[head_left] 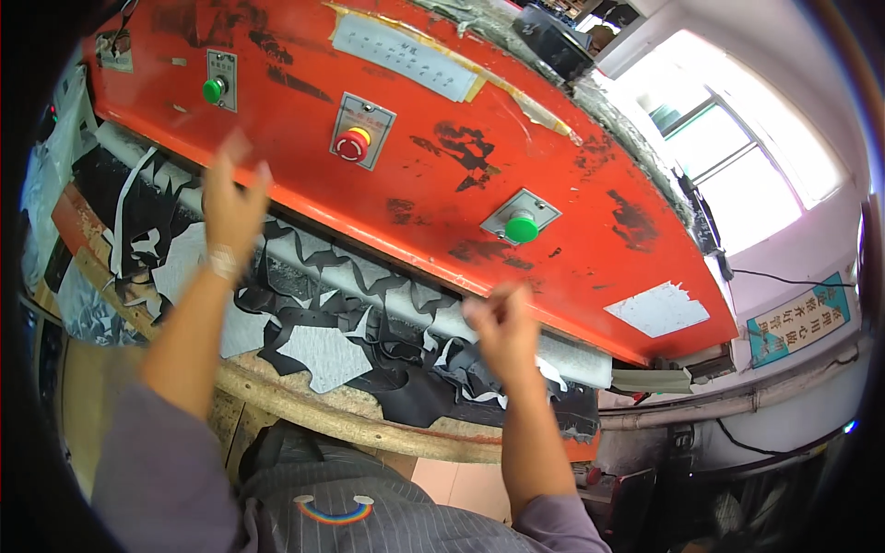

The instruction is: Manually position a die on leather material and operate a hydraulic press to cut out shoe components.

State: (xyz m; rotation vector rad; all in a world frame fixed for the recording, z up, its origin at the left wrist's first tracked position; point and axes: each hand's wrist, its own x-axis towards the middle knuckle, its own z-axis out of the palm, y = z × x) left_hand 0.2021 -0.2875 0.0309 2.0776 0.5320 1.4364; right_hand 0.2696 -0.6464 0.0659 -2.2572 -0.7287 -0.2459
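Note:
My left hand (pixel 232 205) is raised before the red machine panel (pixel 442 147), below the left green push button (pixel 214 90). Its fingers look spread and hold nothing I can see, though motion smears them. Near the panel's lower edge is my right hand (pixel 505 334), below the right green button (pixel 522 228). It is blurred and its fingers look bent; whether they grip anything is unclear. Beneath both hands lie cut black and grey sheet scraps (pixel 369 323), jagged and tangled, with a flat pale grey piece (pixel 324 358) on top.
Between the green buttons sits a red emergency stop button (pixel 352 144). A worn board edge (pixel 304 401) curves in front of my apron (pixel 369 488). Clear plastic sheeting (pixel 55 184) hangs at the left. A pipe (pixel 710 405) runs along the wall at the right.

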